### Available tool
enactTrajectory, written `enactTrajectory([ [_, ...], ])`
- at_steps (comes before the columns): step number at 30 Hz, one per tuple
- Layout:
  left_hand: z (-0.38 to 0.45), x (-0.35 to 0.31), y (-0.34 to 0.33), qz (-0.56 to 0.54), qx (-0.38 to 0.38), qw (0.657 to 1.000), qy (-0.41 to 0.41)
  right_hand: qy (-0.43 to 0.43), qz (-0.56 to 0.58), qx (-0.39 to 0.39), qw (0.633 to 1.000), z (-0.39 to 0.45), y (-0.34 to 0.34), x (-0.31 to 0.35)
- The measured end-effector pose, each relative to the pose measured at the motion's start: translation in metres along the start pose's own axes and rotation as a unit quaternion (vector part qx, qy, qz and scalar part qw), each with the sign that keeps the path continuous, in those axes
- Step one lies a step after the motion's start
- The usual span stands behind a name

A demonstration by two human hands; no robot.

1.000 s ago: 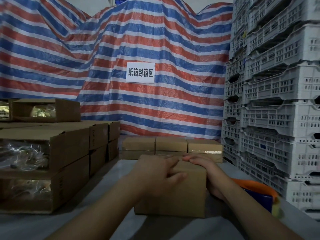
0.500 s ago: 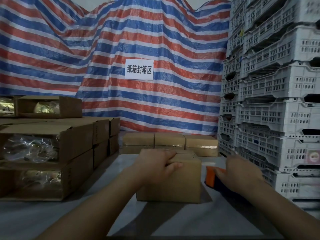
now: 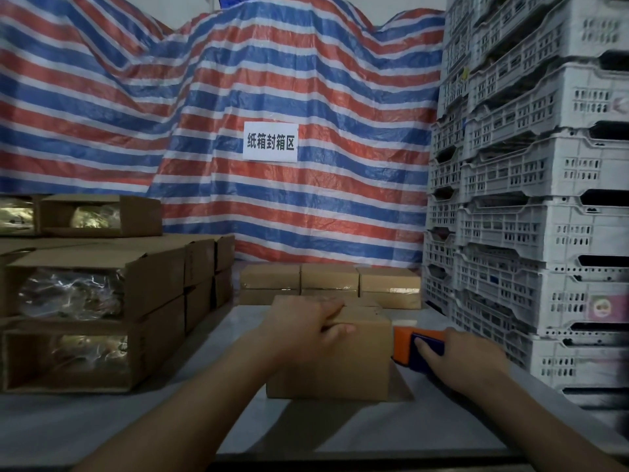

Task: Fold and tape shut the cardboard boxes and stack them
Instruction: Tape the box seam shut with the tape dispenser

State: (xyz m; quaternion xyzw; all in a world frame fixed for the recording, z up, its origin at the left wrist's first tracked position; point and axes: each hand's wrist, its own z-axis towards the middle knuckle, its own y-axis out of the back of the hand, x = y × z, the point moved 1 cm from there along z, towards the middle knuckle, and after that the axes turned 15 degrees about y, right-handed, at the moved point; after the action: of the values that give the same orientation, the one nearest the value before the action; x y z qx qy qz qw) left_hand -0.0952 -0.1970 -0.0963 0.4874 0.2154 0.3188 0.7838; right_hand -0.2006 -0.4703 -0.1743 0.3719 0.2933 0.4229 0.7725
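A red, white and blue striped tarp [image 3: 204, 107] hangs across the back, with a white paper sign [image 3: 270, 142] fixed to it. Stacks of white slotted plastic crates [image 3: 531, 185] rise along the right side. On the left, open cardboard boxes [image 3: 92, 291] lie stacked on their sides, clear plastic showing in their mouths. A row of closed boxes [image 3: 329, 280] sits at the far end of the pale counter [image 3: 102, 417], against the tarp. In the middle of the counter stands the cardboard box [image 3: 354, 362], its top flaps folded down. Both forearms reach forward from the bottom edge. The left hand [image 3: 299, 323] lies palm down on the box's near top edge, its fingers [image 3: 328, 306] spread flat across the lid and the thumb hooked over the front face. Just beside the box's right side sits an orange and blue tape dispenser [image 3: 413, 345]; the right hand [image 3: 466, 356] grips its handle, with fingers curled around the blue part and the wrist low near the counter.
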Motion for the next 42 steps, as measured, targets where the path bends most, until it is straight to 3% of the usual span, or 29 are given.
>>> enactTrajectory([
  [5,-0.004,-0.001,0.002,-0.017,0.011,1.0,0.004,-0.001,-0.001,-0.017,1.0,0.006,-0.007,-0.005],
  [8,0.002,0.005,0.004,-0.149,0.082,0.984,0.043,-0.037,0.009,-0.038,0.999,0.023,0.006,-0.01],
  [11,0.008,0.013,0.01,-0.256,0.155,0.95,0.084,-0.066,0.135,-0.063,0.987,0.053,0.035,-0.017],
  [16,0.013,0.019,0.012,-0.36,0.179,0.909,0.107,-0.091,0.472,-0.109,0.87,0.104,0.109,0.014],
  [20,0.016,0.027,0.012,-0.452,0.166,0.866,0.135,-0.028,0.664,0.025,0.747,0.122,0.149,0.058],
  [21,0.018,0.027,0.013,-0.483,0.157,0.848,0.149,-0.014,0.679,0.062,0.731,0.123,0.151,0.068],
  [23,0.023,0.022,0.016,-0.562,0.138,0.79,0.202,0.026,0.666,0.115,0.736,0.125,0.149,0.085],
  [26,0.028,0.022,0.023,-0.687,0.142,0.653,0.286,0.061,0.645,0.133,0.75,0.128,0.143,0.094],
  [30,0.026,0.038,0.029,-0.704,0.17,0.635,0.271,0.085,0.617,0.157,0.766,0.133,0.142,0.098],
  [35,0.021,0.04,0.037,-0.762,0.181,0.563,0.266,0.1,0.576,0.17,0.793,0.139,0.142,0.106],
  [42,0.027,0.037,0.041,-0.763,0.155,0.556,0.291,0.115,0.55,0.171,0.809,0.14,0.143,0.107],
])
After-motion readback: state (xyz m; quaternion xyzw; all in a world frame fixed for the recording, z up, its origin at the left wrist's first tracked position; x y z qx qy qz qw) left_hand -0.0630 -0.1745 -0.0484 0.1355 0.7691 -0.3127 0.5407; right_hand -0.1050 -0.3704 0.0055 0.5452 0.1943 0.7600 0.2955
